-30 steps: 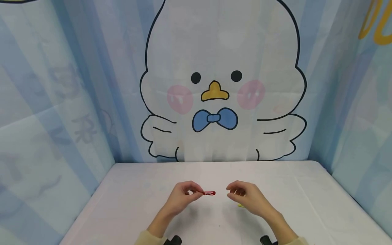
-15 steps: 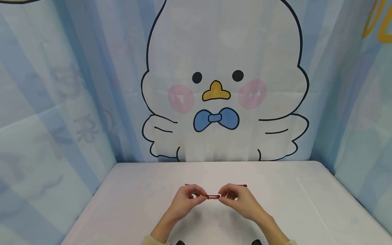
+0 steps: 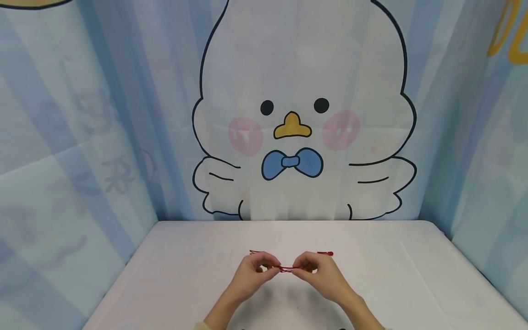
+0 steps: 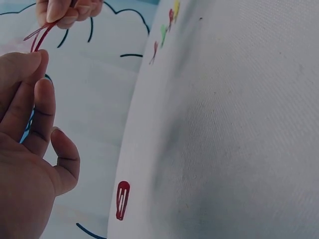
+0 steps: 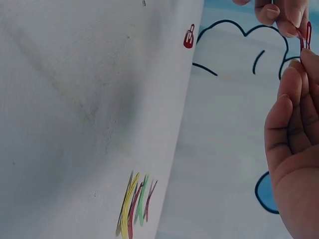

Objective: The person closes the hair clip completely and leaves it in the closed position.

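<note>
Between my two hands, above the white table, is a red snap hair clip (image 3: 286, 269). My left hand (image 3: 253, 275) pinches one end of it between thumb and fingers. At the other end, the thumb and fingertips of my right hand (image 3: 326, 277) pinch it too. In the left wrist view, the held clip (image 4: 42, 37) shows its thin strips standing apart, one splayed to the side. The fingers hide both of its ends.
Past my left hand a single red hair clip (image 4: 123, 199) lies on the table (image 3: 198, 247). By my right hand lie several more in a row: a yellow clip (image 5: 128, 206), a green clip (image 5: 142, 201) and red clips (image 5: 150, 201). A patterned curtain (image 3: 288, 192) hangs behind the table.
My right hand, apart from the clip at first, has come in and now pinches its free end. Both hands sit slightly lower in the head view, and red clips show behind them.
</note>
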The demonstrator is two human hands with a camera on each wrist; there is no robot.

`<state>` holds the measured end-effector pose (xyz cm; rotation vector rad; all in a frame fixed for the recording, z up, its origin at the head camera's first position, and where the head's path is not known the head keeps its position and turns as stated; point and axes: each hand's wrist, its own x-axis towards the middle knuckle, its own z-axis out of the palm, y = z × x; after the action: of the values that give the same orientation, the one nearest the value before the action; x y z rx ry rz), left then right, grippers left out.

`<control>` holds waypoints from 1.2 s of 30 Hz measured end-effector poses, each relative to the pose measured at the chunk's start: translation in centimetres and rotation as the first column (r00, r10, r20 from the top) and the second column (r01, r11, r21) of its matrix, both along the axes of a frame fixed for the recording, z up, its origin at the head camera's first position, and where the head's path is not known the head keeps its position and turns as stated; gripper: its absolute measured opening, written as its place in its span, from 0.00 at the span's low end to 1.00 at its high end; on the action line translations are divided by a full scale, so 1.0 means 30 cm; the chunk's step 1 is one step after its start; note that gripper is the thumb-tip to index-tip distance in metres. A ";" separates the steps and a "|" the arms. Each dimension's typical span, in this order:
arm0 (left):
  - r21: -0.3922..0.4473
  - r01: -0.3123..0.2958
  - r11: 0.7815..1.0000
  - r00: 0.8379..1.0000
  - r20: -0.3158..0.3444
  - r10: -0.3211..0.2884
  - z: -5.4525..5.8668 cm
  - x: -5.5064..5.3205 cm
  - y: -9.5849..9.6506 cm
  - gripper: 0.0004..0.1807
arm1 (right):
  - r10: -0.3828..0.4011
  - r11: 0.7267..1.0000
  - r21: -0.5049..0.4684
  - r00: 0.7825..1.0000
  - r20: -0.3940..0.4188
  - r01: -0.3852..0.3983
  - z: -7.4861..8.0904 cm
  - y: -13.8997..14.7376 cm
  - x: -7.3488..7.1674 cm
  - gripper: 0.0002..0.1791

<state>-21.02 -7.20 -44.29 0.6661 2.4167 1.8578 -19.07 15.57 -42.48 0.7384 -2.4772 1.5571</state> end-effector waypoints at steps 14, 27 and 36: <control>-0.072 -0.045 0.996 0.997 -0.058 0.041 -0.002 0.016 0.019 0.06 | -0.023 1.000 -0.015 0.999 -0.036 0.022 -0.010 -0.007 -0.002 0.03; -0.070 -0.058 0.996 0.996 -0.072 0.053 0.009 0.019 0.019 0.04 | -0.022 0.998 -0.066 0.997 -0.077 0.017 -0.026 -0.019 -0.005 0.03; -0.072 -0.125 0.990 0.987 -0.109 0.117 0.011 0.016 0.028 0.03 | -0.056 0.993 -0.109 0.991 -0.122 0.043 -0.035 -0.036 -0.001 0.03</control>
<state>-20.55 -6.37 -43.97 0.6406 2.6374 1.8013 -19.09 14.49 -43.53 0.7279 -2.2872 1.5612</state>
